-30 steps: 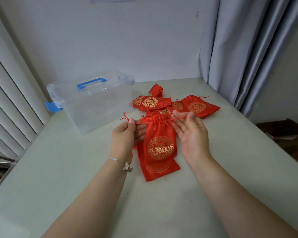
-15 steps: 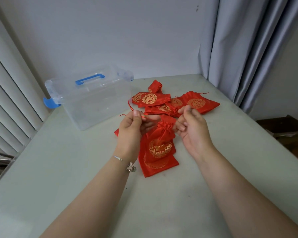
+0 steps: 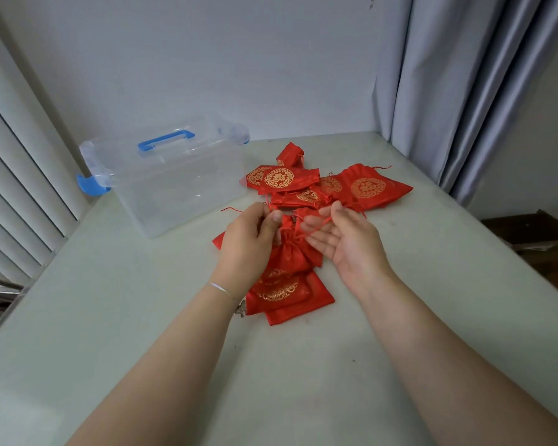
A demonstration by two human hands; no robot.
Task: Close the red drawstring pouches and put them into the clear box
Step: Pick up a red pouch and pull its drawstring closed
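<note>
A red pouch (image 3: 289,252) with a gathered, cinched neck is seen at the centre of the frame, lying on top of another flat red pouch (image 3: 298,305) on the pale surface (image 3: 142,317). The left hand (image 3: 250,239) is placed over the left side of the gathered pouch, and its grip is closed on a thin red drawstring (image 3: 231,209), pinched between thumb and fingers. The right hand (image 3: 345,239) is held palm up just right of the pouch neck, its grip wide and the fingers nearly straight; the other string (image 3: 316,225) is draped across its fingers without being pinched. A silver bracelet (image 3: 223,289) is worn on the left wrist. A pile of more red pouches (image 3: 329,186) with gold round prints is spread just above the hands, towards the upper middle. The clear box (image 3: 174,185) with a blue handle (image 3: 166,140) is set in the upper left of the frame, just beside the pile; no pouch is seen inside it. Grey curtains (image 3: 464,91) are hung at the upper right and white blinds (image 3: 16,188) at the left edge
</note>
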